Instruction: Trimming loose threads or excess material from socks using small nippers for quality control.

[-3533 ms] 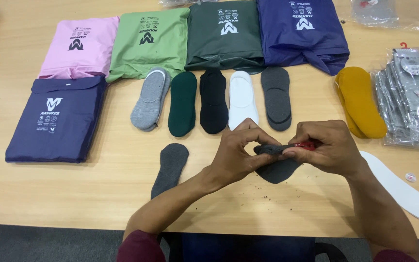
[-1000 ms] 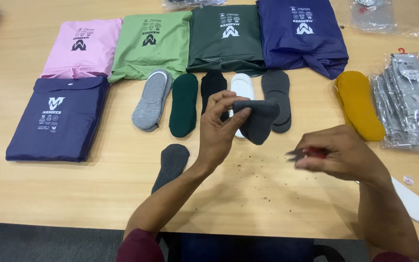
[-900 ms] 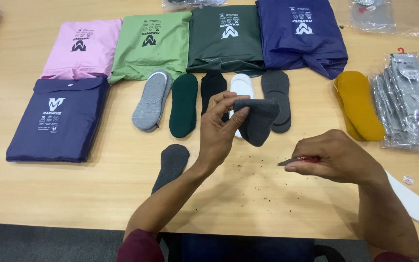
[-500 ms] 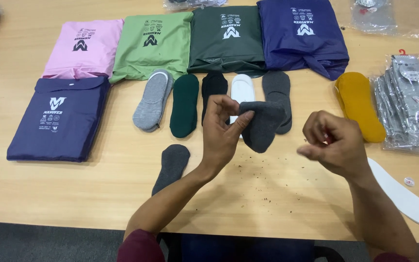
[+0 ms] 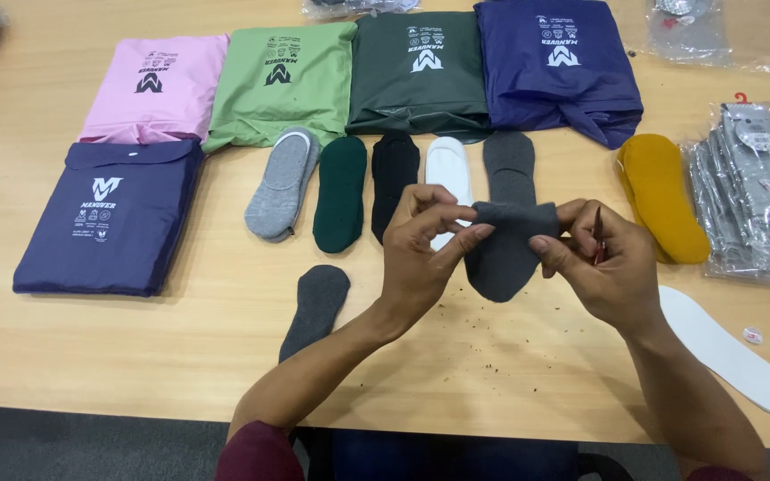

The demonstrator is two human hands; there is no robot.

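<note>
Whereas a moment ago the right hand [image 5: 612, 272] hung apart to the side while the left hand [image 5: 421, 258] alone held up the dark grey sock [image 5: 508, 245], both hands now meet on it again, so the work on the sock's edge looks to be resuming after a short break. The left hand is mostly closed, thumb and forefinger pinching the sock's upper left edge, the other fingers curled loosely behind. The right hand pinches the upper right edge with thumb and fingertips, and at the same time keeps a small red-handled tool [image 5: 597, 240] tucked against its palm; whether this is a snipper or a pick cannot be told. The sock hangs between the two hands above the wooden table [image 5: 135, 356], in front of the row of low-cut socks, partly hiding the white sock [image 5: 447, 169] and the grey sock [image 5: 508, 160]. Its mate, another dark grey sock [image 5: 318, 303], lies flat beside the left forearm. Small dark specks lie scattered on the table below the hands.
</note>
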